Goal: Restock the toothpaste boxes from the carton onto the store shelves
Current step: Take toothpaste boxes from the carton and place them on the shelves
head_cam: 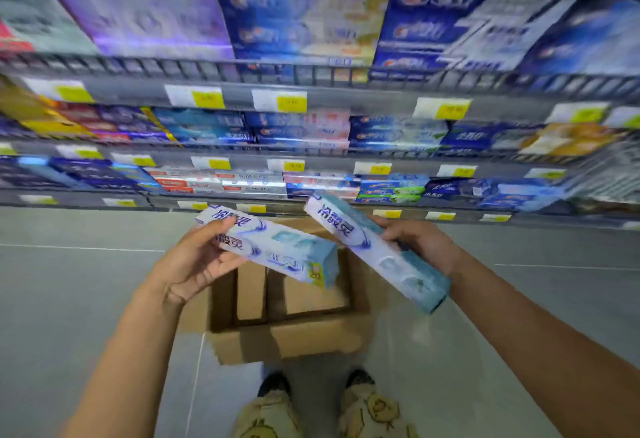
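Pale-blue toothpaste boxes [284, 250] are clamped in the left hand [194, 261] and right hand [422, 243], above the carton [294, 337] at 6 o'clock. One could be dropped should an off-centre grip slip.

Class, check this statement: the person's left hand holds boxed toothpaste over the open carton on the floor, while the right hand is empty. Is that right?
One thing is wrong: the right hand is not empty; it grips a toothpaste box. The rest stands: the left hand holds boxed toothpaste over the open carton on the floor. The head view shows this.
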Available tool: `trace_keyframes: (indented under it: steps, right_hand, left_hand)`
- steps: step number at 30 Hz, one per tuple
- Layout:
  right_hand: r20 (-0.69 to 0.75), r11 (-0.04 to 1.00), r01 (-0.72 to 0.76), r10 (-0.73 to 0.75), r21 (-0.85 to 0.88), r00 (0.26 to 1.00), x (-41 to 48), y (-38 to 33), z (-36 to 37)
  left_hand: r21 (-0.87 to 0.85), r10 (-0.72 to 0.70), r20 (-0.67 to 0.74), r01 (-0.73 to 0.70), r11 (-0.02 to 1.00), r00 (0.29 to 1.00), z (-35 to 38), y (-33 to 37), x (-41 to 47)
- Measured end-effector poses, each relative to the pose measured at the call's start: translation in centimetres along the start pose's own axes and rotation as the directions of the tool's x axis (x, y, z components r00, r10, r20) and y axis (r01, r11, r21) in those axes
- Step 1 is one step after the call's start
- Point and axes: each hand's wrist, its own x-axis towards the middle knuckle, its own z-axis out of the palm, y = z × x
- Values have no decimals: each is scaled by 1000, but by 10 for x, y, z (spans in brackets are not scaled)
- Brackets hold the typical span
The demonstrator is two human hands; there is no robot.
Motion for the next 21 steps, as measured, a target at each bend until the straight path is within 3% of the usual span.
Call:
trace_keyframes:
  steps: [2,4,7,11,17,21]
  right_hand:
    - [-144,999,8,-12,-31,989,-31,-24,43]
    - [-193,991,53,-76,-122,978,-59,-51,83]
    - [-10,987,99,-101,-129,995,-127,-100,148]
    - [101,974,184,-172,-129,980,-205,-154,220]
    - [-124,919,224,-276,-325,953,-275,-206,280]
    - [-204,848,368,-465,-380,861,-309,-221,312]
  left_hand:
    - [-47,0,-9,0,999,1000,18,39,-48]
    - [-96,24,-25,-26,995,999,39,79,-96]
    - [-93,44,-23,-46,995,999,66,138,-162]
    - [-106,56,-53,-61,993,997,96,203,-232]
    - [-111,174,-47,-178,978,984,127,263,-296]
    - [-116,235,-8,-234,965,972,140,286,-320]
